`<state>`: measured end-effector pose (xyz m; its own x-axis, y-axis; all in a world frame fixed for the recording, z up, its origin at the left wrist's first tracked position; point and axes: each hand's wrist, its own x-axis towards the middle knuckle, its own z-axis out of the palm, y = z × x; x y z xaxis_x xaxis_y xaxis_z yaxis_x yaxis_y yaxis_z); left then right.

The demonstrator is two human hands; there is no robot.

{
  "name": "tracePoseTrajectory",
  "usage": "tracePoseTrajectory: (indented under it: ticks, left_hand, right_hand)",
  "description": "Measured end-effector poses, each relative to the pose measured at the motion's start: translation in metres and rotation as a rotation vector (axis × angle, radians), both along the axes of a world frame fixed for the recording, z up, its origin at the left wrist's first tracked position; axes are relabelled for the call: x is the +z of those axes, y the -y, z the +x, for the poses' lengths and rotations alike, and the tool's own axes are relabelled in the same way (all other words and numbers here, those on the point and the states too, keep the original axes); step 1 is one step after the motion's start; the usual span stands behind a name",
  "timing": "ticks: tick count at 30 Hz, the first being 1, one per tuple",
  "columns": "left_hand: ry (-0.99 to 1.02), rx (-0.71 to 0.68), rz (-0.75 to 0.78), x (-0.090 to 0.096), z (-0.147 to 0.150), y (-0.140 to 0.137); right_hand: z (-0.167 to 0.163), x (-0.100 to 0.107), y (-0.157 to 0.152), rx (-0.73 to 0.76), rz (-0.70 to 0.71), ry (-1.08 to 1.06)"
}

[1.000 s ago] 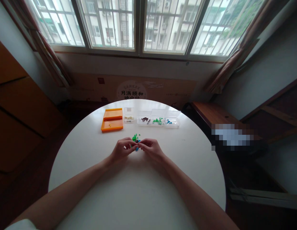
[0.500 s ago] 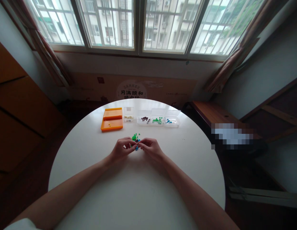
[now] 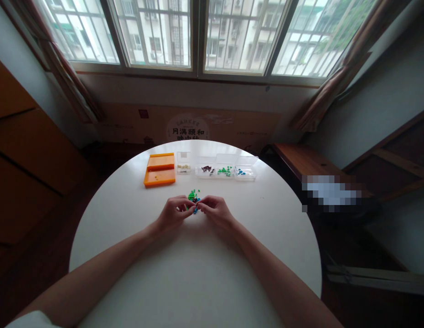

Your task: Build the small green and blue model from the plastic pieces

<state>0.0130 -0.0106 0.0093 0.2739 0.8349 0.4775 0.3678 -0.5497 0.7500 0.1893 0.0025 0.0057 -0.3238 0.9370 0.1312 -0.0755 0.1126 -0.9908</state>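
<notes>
My left hand and my right hand meet fingertip to fingertip over the middle of the white round table. Both are closed in a pinch, thumb against forefinger. Whatever lies between the fingertips is too small and too covered to name. Just behind and between the hands is a little heap of green pieces, with dark and blue pieces partly hidden by the fingers.
Toward the table's far side stand an orange tray with a few yellow bits, a small clear box of pale pieces, and a clear compartment box with brown, green and blue pieces. A wooden bench is at the right.
Both hands keep nearly the same place and pinch. Only a very slight shift of the fingertips and of the camera view shows.
</notes>
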Motion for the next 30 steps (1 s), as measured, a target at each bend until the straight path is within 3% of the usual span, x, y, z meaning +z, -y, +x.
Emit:
tracePoseTrajectory:
  ticks: [30]
  left_hand:
    - [0.014, -0.047, -0.009, 0.0008, -0.0017, -0.0011]
  right_hand:
    - [-0.0001, -0.0034, -0.0028, -0.006, 0.017, 0.025]
